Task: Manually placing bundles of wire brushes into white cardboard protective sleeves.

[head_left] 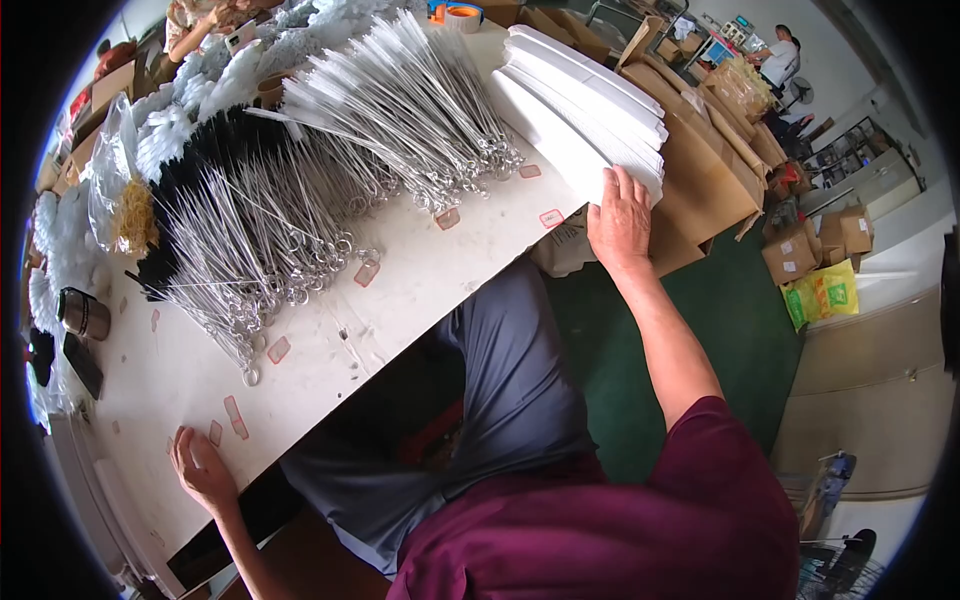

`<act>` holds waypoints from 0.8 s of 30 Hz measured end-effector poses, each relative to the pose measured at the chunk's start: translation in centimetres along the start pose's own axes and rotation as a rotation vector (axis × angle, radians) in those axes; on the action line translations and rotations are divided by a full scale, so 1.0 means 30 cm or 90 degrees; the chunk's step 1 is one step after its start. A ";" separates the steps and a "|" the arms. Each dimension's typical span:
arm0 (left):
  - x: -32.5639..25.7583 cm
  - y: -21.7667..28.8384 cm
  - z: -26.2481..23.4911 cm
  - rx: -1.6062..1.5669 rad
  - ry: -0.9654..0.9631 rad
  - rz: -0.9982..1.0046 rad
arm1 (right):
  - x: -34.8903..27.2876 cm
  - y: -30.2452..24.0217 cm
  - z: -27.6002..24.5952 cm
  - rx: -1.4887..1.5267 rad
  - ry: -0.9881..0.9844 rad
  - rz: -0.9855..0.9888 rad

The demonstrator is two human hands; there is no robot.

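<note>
My right hand (622,222) rests on the near end of a fanned stack of long white sheets (570,105), its fingers stretched out over the edge. At the table's lower left, my left hand (205,472) lies on the white tabletop with fingers apart and slightly bent, holding nothing. Between the hands lies a bundle of thin wire-handled brushes with black bristles (220,150), their looped ends toward me. Farther right sits a second bundle of wire-handled brushes with pale bristles (400,110), also with loops facing me.
Small red-edged labels (367,273) dot the white table (420,290). A steel cup (84,314) and a clear plastic bag (115,190) stand at left. Orange tape (462,16) lies at the back. Cardboard boxes (700,170) border the table's right side. Other people sit farther off.
</note>
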State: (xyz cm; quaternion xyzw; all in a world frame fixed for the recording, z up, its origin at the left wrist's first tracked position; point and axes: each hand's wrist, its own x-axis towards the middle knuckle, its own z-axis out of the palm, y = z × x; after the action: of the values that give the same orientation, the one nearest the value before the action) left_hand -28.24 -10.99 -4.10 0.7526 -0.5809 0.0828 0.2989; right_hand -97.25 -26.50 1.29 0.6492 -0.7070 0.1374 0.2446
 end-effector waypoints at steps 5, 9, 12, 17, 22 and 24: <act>0.001 0.008 0.001 -0.009 -0.002 0.004 | 0.006 -0.008 0.000 -0.027 0.000 0.004; -0.001 0.008 0.002 0.001 0.007 0.013 | 0.014 0.003 -0.007 -0.031 -0.013 -0.007; -0.001 0.016 0.001 -0.014 0.004 0.001 | 0.017 0.002 -0.012 -0.041 -0.009 -0.006; 0.000 0.011 0.003 -0.010 0.003 -0.003 | 0.013 0.005 -0.009 -0.057 0.000 -0.003; 0.002 0.028 -0.006 -0.019 0.011 0.009 | 0.024 0.012 -0.061 -0.020 0.065 -0.031; -0.003 0.016 -0.020 -0.014 0.013 0.005 | 0.032 -0.004 -0.075 -0.009 0.073 -0.029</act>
State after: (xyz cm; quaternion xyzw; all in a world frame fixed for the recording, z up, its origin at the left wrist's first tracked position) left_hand -28.58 -10.65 -3.49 0.7460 -0.5817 0.0852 0.3128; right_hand -96.78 -26.19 3.68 0.6547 -0.6776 0.1640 0.2922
